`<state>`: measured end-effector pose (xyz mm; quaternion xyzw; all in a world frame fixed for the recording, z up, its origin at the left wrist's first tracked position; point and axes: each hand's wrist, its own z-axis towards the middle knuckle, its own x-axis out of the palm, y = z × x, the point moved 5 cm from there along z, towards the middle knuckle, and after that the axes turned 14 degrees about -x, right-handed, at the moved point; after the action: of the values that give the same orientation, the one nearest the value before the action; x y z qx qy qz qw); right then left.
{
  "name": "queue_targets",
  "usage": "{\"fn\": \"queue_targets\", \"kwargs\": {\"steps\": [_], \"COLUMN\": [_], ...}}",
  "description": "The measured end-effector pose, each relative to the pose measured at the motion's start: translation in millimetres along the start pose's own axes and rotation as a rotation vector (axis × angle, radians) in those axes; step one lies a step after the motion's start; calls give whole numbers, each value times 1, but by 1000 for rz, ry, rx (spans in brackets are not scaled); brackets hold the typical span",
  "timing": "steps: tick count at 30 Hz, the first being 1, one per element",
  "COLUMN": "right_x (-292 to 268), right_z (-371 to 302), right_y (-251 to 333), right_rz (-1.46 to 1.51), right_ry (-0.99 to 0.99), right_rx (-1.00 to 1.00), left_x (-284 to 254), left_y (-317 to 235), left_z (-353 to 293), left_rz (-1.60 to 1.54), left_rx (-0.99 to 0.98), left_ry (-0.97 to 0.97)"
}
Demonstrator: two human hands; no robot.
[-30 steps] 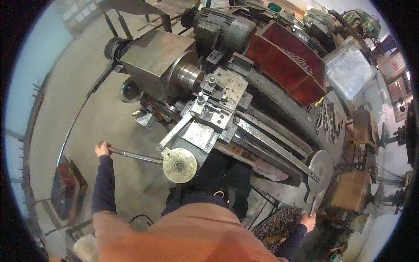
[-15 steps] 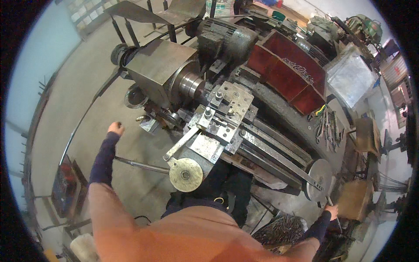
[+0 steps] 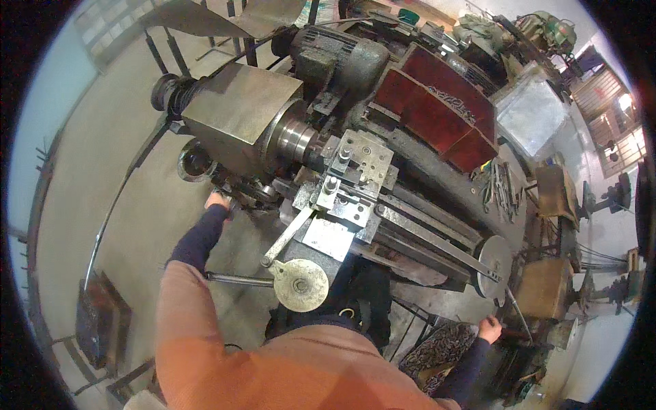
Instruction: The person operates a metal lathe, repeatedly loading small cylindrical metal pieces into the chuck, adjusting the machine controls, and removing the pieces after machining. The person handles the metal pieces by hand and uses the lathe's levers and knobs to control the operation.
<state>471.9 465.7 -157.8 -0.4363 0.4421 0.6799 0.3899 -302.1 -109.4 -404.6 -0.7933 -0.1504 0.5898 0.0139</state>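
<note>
My left hand [image 3: 217, 200] is closed beside the small metal parts under the lathe's headstock [image 3: 236, 102]. Its fingertips are partly hidden, so what they hold, if anything, cannot be made out. On the far right my right hand [image 3: 490, 329] is curled near a bin of dark metal chips [image 3: 441, 347]. A thin lever rod [image 3: 519, 316] stands just beyond it, apart from the fingers. Between my arms lies the lathe's tool slide [image 3: 355, 171], with a clamp handle [image 3: 290, 236] and a round brass-coloured dial [image 3: 301, 285]. The spindle nose [image 3: 298, 141] points at the slide.
A red divided tray [image 3: 437, 109] with metal bits sits behind the lathe bed. Several wrenches [image 3: 502, 191] lie to its right. A long bar [image 3: 236, 279] juts left from the dial, a motor [image 3: 338, 61] stands behind, and a dark box [image 3: 102, 318] is on the floor.
My left hand has moved right, to the parts below the headstock. My right hand has come off the lever rod and shifted left. The whole view has tilted slightly.
</note>
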Motion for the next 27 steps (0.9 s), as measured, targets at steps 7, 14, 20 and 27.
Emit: {"fn": "queue_targets", "kwargs": {"steps": [7, 14, 20, 27], "right_x": [-58, -62, 14, 36], "right_z": [101, 47, -36, -37], "right_y": [168, 510, 663, 677], "right_rz": [481, 884, 444, 291], "right_ry": [-94, 308, 713, 630], "right_rx": [-587, -1203, -1419, -1345], "left_x": [-59, -171, -371, -304], "left_y": [-10, -1, 164, 170], "left_z": [-38, -47, -76, -177], "left_rz": [251, 49, 95, -72], "left_rx": [191, 540, 142, -225], "left_ry": [48, -155, -648, -455]}}
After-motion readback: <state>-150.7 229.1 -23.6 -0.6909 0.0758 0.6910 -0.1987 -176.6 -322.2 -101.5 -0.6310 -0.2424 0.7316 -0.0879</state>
